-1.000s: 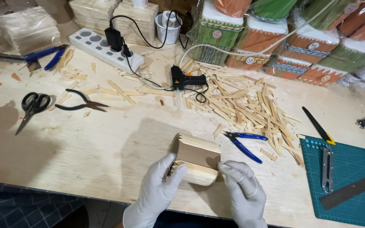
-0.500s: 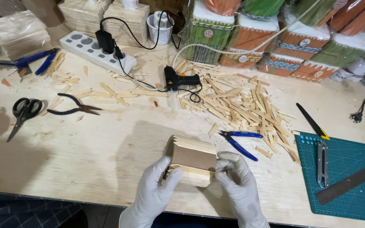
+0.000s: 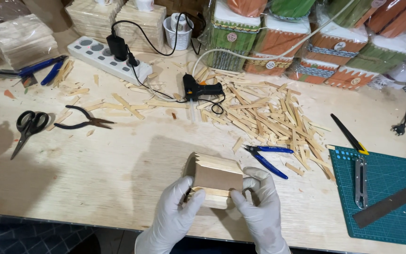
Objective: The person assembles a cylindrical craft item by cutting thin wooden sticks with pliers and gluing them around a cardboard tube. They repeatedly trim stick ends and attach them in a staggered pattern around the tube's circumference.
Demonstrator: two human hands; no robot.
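Both of my hands wear white gloves and hold a small box [image 3: 216, 178] made of wooden sticks with a brown cardboard face, low over the near edge of the plywood table [image 3: 118, 178]. My left hand [image 3: 175, 214] grips its left side. My right hand [image 3: 259, 207] grips its right side, thumb pressed on the front bottom edge. Blue-handled cutters [image 3: 266, 155] lie just right of the box.
A pile of wooden sticks [image 3: 269, 113] and a black glue gun [image 3: 198, 89] lie behind. Black scissors [image 3: 27, 127] and pliers [image 3: 83, 123] are at left, a power strip [image 3: 109, 59] at back left. A green cutting mat [image 3: 381, 193] with knife and metal ruler sits right. Decorated boxes [image 3: 306, 42] line the back.
My hands and the box stay in nearly the same place; the grip shifts slightly on the box. The view has drifted a little.
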